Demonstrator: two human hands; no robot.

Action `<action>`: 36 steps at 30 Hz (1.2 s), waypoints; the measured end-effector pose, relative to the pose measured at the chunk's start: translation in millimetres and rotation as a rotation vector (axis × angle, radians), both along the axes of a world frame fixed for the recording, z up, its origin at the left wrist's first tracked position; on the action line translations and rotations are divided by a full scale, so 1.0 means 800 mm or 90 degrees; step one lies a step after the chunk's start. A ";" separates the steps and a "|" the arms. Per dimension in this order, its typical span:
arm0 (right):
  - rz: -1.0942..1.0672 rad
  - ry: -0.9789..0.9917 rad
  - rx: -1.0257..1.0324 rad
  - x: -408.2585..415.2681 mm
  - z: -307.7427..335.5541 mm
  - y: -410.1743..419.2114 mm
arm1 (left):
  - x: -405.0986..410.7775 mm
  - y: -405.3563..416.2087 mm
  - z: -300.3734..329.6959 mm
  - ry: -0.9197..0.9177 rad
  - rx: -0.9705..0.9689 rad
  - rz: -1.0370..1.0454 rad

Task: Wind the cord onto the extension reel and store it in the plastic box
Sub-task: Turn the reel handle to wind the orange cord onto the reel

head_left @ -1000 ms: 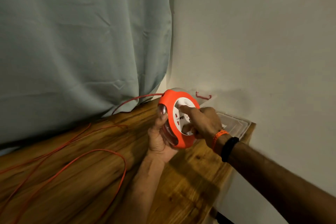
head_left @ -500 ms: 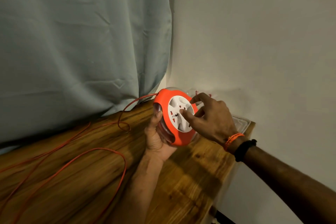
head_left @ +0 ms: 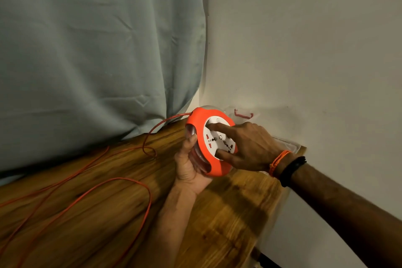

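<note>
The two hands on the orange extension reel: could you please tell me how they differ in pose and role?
The left hand cups the orange plastic extension reel from below and behind, palm up; the right hand reaches from the right over its white socket face. The left wrist is bare; the right wears orange and black bands. Both touch the reel.

The left hand (head_left: 188,164) cups upward in a closed grip, while the right hand (head_left: 250,146) lies palm-down, forefinger extended.

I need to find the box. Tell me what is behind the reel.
Behind the reel, against the wall, a clear plastic box with a red handle shows. The reel and right hand cover most of it, so its contents cannot be seen.
</note>
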State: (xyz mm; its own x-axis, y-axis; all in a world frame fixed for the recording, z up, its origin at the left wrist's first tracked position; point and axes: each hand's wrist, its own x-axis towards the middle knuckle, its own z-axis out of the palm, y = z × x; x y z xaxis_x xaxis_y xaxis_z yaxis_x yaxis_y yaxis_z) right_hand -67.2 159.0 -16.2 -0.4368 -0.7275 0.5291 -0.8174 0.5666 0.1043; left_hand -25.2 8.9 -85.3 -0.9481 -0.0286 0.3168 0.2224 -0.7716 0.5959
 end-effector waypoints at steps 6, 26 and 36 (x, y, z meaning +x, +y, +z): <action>-0.160 -0.575 -0.530 0.018 -0.009 -0.031 | 0.005 0.006 0.008 0.011 -0.005 0.009; -0.014 0.018 -0.057 0.019 0.012 0.016 | -0.002 -0.003 0.003 0.035 0.014 0.002; 0.006 0.031 0.068 -0.004 0.003 0.000 | -0.003 -0.002 -0.002 0.016 0.007 0.001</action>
